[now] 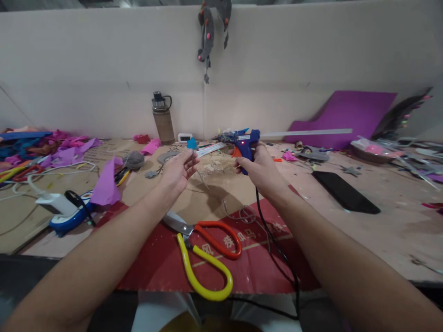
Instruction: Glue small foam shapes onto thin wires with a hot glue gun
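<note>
My right hand is wrapped round the grip of a blue hot glue gun. Its orange trigger shows in front of the fingers, a red light glows on its side, and a long white glue stick sticks out of its back. My left hand pinches a small blue piece, perhaps felt, between the fingertips; its exact shape is hard to make out. Below the hands, large scissors with one red and one yellow handle lie on red printed cardboard. A thin grey string lies beyond them.
A bottle stands by the wall. On the left are a power strip, purple scraps and grey yarn. A black phone lies on the right, before a purple sheet. The gun's black cord runs over the front edge.
</note>
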Action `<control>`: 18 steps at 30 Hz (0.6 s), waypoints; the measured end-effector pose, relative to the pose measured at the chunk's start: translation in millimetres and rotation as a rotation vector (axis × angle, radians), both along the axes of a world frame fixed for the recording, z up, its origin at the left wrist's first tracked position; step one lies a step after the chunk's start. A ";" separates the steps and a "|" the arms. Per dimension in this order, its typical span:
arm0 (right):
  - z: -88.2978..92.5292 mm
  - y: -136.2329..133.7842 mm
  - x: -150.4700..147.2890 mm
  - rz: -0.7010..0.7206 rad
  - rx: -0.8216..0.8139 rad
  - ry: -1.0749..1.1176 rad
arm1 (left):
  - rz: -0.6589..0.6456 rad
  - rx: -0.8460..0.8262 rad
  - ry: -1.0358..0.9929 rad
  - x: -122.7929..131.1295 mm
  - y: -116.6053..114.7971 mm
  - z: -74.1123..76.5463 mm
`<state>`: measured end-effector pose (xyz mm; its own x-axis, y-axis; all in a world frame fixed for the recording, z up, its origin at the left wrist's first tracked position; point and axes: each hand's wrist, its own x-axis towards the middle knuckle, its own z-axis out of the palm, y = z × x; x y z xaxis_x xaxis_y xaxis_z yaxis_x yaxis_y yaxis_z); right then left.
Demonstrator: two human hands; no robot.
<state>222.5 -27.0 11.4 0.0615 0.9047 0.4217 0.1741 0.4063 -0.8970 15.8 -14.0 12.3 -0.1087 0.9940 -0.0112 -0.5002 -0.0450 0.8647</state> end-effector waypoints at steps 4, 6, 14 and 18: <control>8.8 -16.6 -11.4 0.126 0.073 0.052 | 0.012 -0.018 0.020 -1.3 3.2 -1.9; 8.1 -20.7 -14.7 0.141 0.105 0.015 | 0.027 -0.025 0.033 -1.7 4.2 -2.9; -7.5 -16.4 -14.9 0.113 0.325 -0.193 | 0.010 -0.009 0.039 -2.8 3.4 -5.9; -8.3 -15.4 -14.3 0.158 0.334 -0.243 | 0.007 -0.009 0.031 -2.4 3.8 -6.4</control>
<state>208.2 -42.4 3.1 -0.2036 0.7066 0.6776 0.2762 0.7055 -0.6527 13.4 -10.2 5.9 -0.1162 0.9931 -0.0171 -0.4732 -0.0402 0.8800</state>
